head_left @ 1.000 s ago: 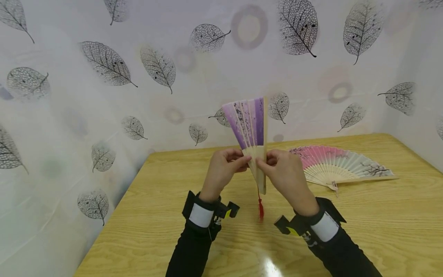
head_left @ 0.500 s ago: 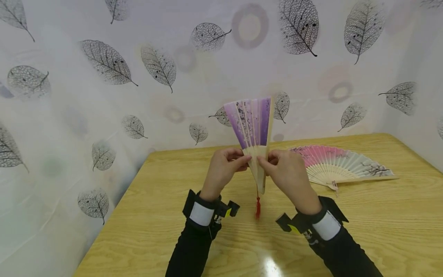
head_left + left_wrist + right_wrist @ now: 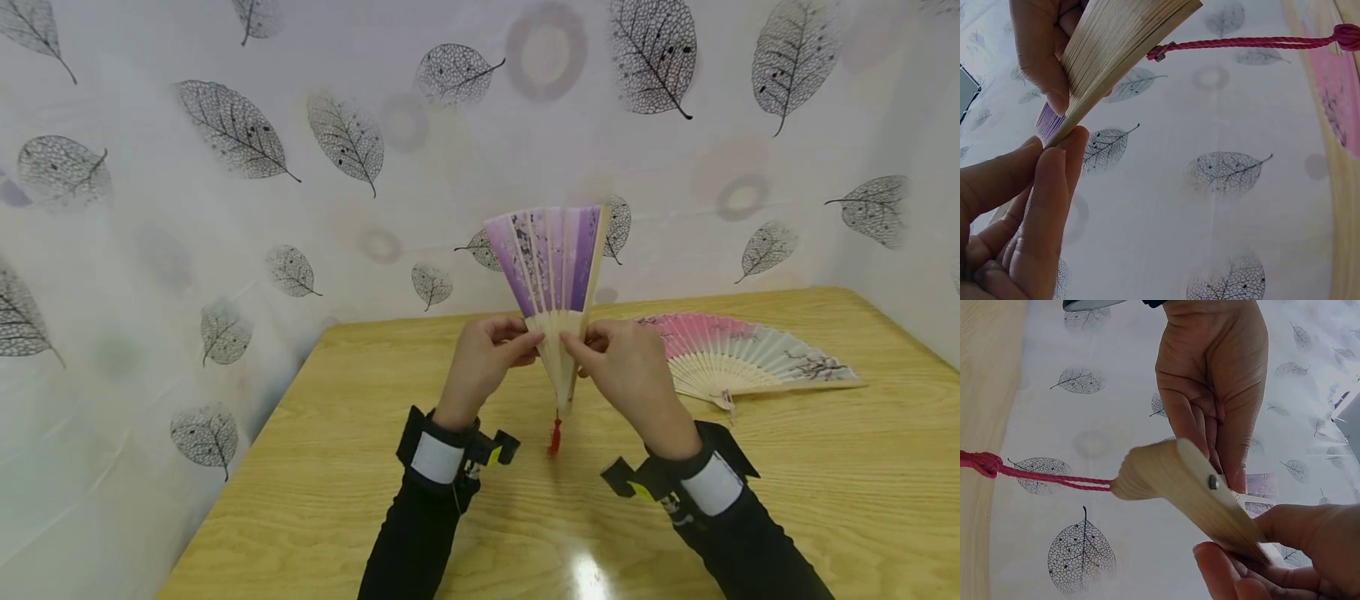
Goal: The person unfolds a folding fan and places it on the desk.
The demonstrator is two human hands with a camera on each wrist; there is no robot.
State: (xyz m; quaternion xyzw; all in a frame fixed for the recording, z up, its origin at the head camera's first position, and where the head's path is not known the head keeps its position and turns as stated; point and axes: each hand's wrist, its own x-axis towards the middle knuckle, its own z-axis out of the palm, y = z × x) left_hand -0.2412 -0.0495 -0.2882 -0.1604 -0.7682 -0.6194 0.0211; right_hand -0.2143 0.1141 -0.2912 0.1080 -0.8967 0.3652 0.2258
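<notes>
A purple folding fan (image 3: pixel 551 262) with pale wooden ribs stands upright above the table, partly spread. My left hand (image 3: pixel 483 358) pinches its left ribs and my right hand (image 3: pixel 626 371) pinches its right guard stick, just above the pivot. A red tassel (image 3: pixel 554 435) hangs from the pivot end. The left wrist view shows the stacked ribs (image 3: pixel 1119 50) held between my fingers (image 3: pixel 1054 181), with the tassel cord (image 3: pixel 1247 44) running off to the right. The right wrist view shows the pivot rivet (image 3: pixel 1213 482) and the cord (image 3: pixel 1035 473) trailing to the left.
A pink and white fan (image 3: pixel 738 358) lies fully spread on the wooden table (image 3: pixel 375 492) to the right of my hands. A leaf-patterned sheet (image 3: pixel 225 167) covers the wall behind and to the left. The table's left edge runs near my left arm.
The purple fan has spread a little wider, its right guard stick swinging to the right. The tassel has risen slightly. Both hands keep their hold.
</notes>
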